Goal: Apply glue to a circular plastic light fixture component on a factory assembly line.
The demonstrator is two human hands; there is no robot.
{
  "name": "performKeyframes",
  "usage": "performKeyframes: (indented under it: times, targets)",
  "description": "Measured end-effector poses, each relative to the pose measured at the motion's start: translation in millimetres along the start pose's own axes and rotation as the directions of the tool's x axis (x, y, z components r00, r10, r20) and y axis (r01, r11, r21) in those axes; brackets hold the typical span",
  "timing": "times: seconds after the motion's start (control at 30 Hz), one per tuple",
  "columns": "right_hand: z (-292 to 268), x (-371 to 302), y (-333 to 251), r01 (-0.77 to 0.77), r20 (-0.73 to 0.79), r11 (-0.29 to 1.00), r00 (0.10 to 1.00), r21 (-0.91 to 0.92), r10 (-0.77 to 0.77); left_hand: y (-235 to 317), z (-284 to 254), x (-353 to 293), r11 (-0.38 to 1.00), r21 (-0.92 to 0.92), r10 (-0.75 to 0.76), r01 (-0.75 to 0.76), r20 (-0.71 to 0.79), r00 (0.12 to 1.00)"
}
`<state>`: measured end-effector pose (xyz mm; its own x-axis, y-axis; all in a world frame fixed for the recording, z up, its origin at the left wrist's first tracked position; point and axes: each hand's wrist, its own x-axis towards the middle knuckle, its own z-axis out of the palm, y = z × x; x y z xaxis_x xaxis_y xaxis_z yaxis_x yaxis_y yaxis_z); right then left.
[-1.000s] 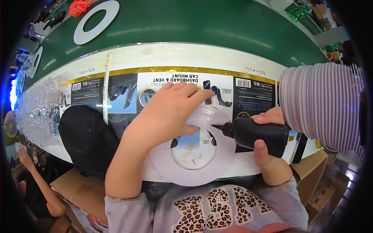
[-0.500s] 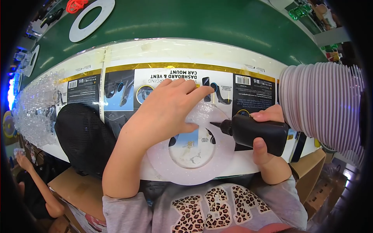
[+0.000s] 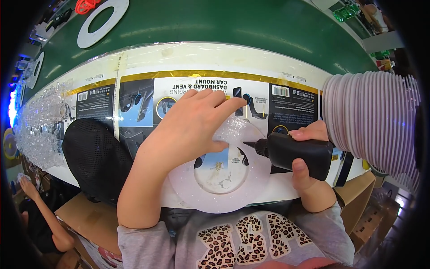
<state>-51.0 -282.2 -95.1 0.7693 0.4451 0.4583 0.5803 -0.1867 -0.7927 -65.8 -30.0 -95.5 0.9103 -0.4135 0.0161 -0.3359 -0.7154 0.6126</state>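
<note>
Black bottle [image 3: 300,155], nozzle [image 3: 251,145] at pale ring [image 3: 219,204]
Right hand [image 3: 307,180] clamped round it; left hand [image 3: 197,123] by clear bit [image 3: 233,128], can't tell if fingers grip.

Ring [image 3: 259,175] on the bench [image 3: 268,59], right before you
On your left is a parts heap [image 3: 40,130], on your right a ring stack [image 3: 369,127], and a loose ring [image 3: 118,18] lies back left.

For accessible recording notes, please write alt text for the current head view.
A person's right hand holds a black squeeze bottle, its pointed nozzle toward a pale flat ring; the left hand arches over the ring and a clear piece. Stacked pale rings are at right, a black mesh object at left.
</note>
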Motion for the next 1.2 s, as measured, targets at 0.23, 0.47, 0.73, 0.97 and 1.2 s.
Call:
performKeyframes:
  times: [0.23,0.47,0.73,0.97,1.2]
  targets:
    - [0.3,1.0,1.2,0.007,0.005,1.000,1.000,0.003,-0.007,0.4,-1.1,0.2,1.000,0.016,-0.002,0.002,0.002,1.000]
    - [-0.8,0.3,0.2,-0.010,0.018,1.000,1.000,0.000,0.010,0.6,-0.7,0.2,1.000,0.000,-0.002,0.002,0.000,1.000]
    - [-9.7,-2.3,3.6,-0.028,-0.055,0.990,0.998,0.141,0.036,0.2,0.5,-3.2,1.000,-0.013,-0.002,0.001,-0.047,0.999]
    - [-6.7,2.0,1.2,-0.073,-0.216,0.967,0.968,0.243,0.128,-0.6,-7.1,-1.1,0.968,-0.058,-0.247,0.245,-0.035,0.968]
    - [-9.4,2.3,-4.5,-0.052,-0.188,0.941,0.975,0.334,0.121,3.1,-11.7,1.5,0.928,-0.222,-0.310,0.299,-0.018,0.950]
